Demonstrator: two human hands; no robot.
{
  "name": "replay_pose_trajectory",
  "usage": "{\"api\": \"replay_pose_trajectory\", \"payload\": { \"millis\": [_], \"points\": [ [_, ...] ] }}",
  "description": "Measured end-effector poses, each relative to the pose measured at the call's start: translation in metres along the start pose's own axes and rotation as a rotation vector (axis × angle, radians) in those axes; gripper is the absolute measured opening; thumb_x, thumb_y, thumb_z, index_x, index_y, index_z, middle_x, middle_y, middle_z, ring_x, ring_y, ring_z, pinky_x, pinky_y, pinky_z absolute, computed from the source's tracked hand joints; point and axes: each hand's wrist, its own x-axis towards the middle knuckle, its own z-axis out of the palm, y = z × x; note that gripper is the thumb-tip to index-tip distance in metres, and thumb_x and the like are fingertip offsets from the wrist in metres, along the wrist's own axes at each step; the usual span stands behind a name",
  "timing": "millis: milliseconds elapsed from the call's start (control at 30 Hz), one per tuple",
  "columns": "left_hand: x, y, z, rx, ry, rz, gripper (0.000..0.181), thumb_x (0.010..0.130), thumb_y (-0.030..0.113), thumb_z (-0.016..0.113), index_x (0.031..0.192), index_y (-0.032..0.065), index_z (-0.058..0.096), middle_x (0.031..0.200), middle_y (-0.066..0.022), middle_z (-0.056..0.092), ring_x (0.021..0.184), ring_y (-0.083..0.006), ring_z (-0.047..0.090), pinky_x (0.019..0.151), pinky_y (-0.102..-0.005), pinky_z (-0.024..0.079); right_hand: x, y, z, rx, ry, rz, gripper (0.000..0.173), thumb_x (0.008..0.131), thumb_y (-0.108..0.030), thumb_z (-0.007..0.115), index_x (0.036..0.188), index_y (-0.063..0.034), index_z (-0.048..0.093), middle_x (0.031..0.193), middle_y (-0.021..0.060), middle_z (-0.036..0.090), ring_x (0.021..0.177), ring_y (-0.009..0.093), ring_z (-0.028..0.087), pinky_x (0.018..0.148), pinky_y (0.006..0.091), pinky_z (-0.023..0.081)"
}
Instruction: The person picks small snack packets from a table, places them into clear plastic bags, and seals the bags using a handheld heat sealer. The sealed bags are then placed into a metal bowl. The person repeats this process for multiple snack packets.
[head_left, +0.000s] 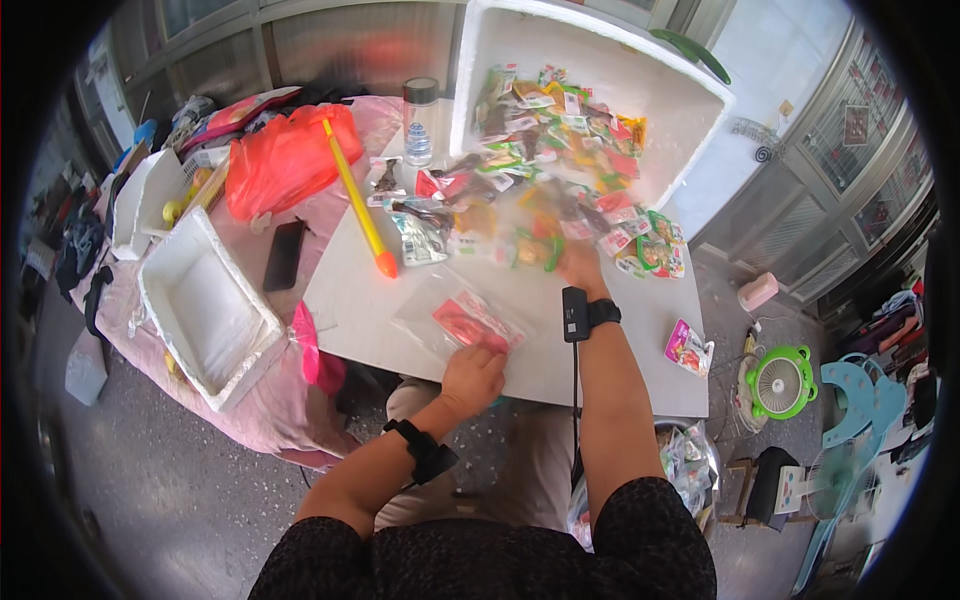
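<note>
My left hand (474, 381) grips the near edge of a clear plastic bag (420, 319), which lies on the white tabletop (360, 307). Inside the bag is a red-and-white snack packet (469, 319). Farther off, my right hand (581, 264) is blurred at the near side of a heap of small snack packets (517, 169). A green-edged packet (534, 251) touches its fingers; whether they hold it is lost in the blur. The heap spills from a white foam box (675, 127) lying on its side.
Left of the heap lie a yellow stick with an orange tip (360, 202) and a clear bottle (420, 124). A pink-covered surface carries a red plastic bag (289, 161), a phone (285, 255) and a foam tray (206, 307). One purple packet (688, 347) lies near the right edge; a green fan (780, 384) stands beyond.
</note>
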Motion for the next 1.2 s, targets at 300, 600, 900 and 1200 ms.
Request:
{"api": "replay_pose_trajectory", "payload": {
  "millis": [300, 600, 900, 1200],
  "points": [
    [0.0, 0.002, 0.0, 0.043, -0.002, -0.016, 0.022, 0.062, 0.012, 0.057, 0.084, 0.009, 0.056, 0.073, -0.006, 0.05, 0.074, -0.0252, 0.051, 0.063, -0.0374, 0.041, 0.025, 0.006, 0.013, -0.526, -0.049, 0.058, 0.018, 0.074, -0.004, 0.053, 0.092, -0.0051, 0.052, 0.095, 0.0096, 0.057, 0.093, 0.027, 0.054, 0.075, 0.0395, 0.043],
    [0.0, 0.003, -0.003, 0.04, -0.055, -0.035, 0.024, 0.063, 0.014, 0.057, 0.086, 0.0078, 0.056, 0.082, -0.006, 0.054, 0.076, -0.024, 0.051, 0.064, -0.037, 0.041, 0.029, -0.003, 0.023, -0.992, -0.04, 0.017, 0.029, 0.081, -0.029, 0.05, 0.101, -0.0091, 0.057, 0.092, 0.0125, 0.061, 0.094, 0.029, 0.056, 0.08, 0.039, 0.044],
    [-0.001, 0.003, -0.002, 0.044, -0.053, -0.041, 0.024, 0.06, 0.012, 0.058, 0.084, 0.0099, 0.055, 0.076, -0.0059, 0.05, 0.076, -0.0246, 0.051, 0.065, -0.0369, 0.042, 0.005, -0.044, 0.008, -1.122, -0.101, -0.134, 0.017, 0.082, -0.017, 0.047, 0.091, -0.0072, 0.058, 0.085, 0.0124, 0.06, 0.081, 0.031, 0.058, 0.069, 0.0392, 0.046],
    [-0.001, 0.0, 0.002, 0.046, -0.045, -0.023, 0.019, 0.062, 0.01, 0.057, 0.081, 0.0089, 0.054, 0.076, -0.0071, 0.052, 0.076, -0.0265, 0.052, 0.065, -0.0381, 0.043, -0.096, -0.131, -0.044, -0.055, 0.302, 0.305, 0.011, 0.084, -0.01, 0.045, 0.088, -0.0037, 0.053, 0.074, 0.0057, 0.053, 0.071, 0.017, 0.056, 0.053, 0.0302, 0.049]
  ]
}}
